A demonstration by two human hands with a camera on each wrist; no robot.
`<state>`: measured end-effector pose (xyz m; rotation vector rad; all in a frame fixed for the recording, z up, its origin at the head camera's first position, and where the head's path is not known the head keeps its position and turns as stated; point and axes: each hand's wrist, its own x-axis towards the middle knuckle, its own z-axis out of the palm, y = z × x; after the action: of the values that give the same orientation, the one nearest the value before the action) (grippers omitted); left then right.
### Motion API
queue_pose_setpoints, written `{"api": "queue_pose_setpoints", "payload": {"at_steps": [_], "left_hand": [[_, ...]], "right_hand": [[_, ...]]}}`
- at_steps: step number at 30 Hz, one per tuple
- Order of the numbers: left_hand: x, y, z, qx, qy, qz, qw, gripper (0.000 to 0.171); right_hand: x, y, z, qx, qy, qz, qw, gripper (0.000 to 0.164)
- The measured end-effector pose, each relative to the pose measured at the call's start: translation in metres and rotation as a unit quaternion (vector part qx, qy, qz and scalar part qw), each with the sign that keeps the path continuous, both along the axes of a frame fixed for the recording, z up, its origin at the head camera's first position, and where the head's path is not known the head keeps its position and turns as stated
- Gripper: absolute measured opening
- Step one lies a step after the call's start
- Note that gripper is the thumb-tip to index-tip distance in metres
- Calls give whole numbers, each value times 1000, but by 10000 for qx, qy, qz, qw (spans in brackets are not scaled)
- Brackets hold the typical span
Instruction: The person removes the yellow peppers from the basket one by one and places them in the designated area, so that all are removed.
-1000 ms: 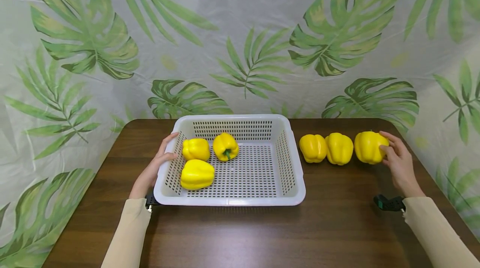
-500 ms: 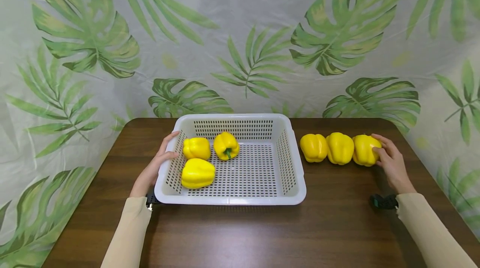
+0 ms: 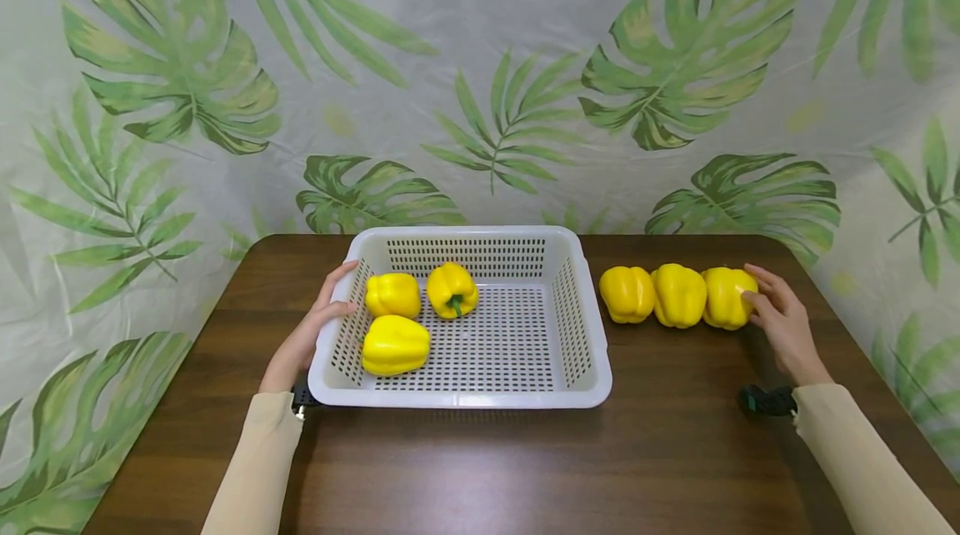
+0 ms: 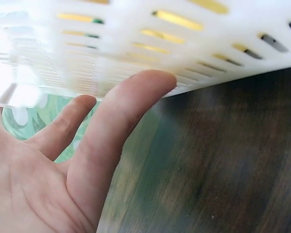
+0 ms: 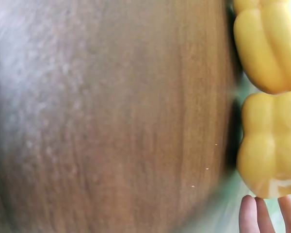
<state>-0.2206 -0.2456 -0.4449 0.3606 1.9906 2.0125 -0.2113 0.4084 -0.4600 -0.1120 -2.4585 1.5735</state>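
My left hand (image 3: 311, 327) grips the left side of a white perforated plastic basket (image 3: 457, 401). In the left wrist view, fingers (image 4: 128, 104) lie against the basket's outer wall (image 4: 116, 58). Three yellow bell peppers lie in the basket's left part: one at the back left (image 3: 393, 296), one with its green stem forward (image 3: 452, 292), and one in front (image 3: 396, 346). To the basket's right, my right hand (image 3: 786, 331) holds the right-hand bell pepper (image 3: 727, 298) of a row of three, thumb in front. Its fingertips (image 5: 249, 211) meet the pepper's end in the right wrist view.
The left bell pepper (image 3: 627, 295) and middle bell pepper (image 3: 678, 296) of the row stand close beside the basket. Everything rests on a dark wooden table (image 3: 480, 477) with rounded back corners. A leaf-patterned curtain (image 3: 525, 102) hangs right behind it.
My right hand has lowered its bell pepper and moved it left, up against the middle one; it shifts slightly further left at the end. The left hand and basket stay in place.
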Motion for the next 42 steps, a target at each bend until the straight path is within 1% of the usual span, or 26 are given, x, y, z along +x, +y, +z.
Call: {"api": "queue_pose_setpoints", "payload": {"at_steps": [3,5,8,10,12,15,19,23,27,32,42], "left_hand": [[0,0,0,-10,30,1,10000,63],[0,0,0,-20,39,10,10000,63],[0,0,0,-23,57,14,10000,63],[0,0,0,-24,74,15,10000,63],[1,0,0,-15,85,8,10000,62],[1,0,1,-1,89,10,10000,62],[1,0,1,38,87,-10,10000,63],[1,0,0,46,64,-15,10000,63],[1,0,1,8,67,8,10000,63],[1,0,0,-24,64,18,10000,63],[1,0,0,-31,-15,19,10000,64]], "right_hand": [[1,-1,3,-407,247,-48,9989,45],[3,-4,8,-842,497,-10,9952,43],[6,-12,17,-1493,890,104,9847,40],[9,-17,23,-1797,1101,146,9774,38],[11,-21,29,-1970,1228,139,9726,37],[12,-24,34,-2053,1311,85,9698,36],[9,-24,35,-2107,1365,86,9679,36],[5,-27,35,-2213,1467,212,9639,36],[2,-34,37,-2180,1504,338,9637,35],[-1,-51,41,-2120,1544,674,9626,35],[-1,-94,55,-1960,1402,1418,9601,35]]}}
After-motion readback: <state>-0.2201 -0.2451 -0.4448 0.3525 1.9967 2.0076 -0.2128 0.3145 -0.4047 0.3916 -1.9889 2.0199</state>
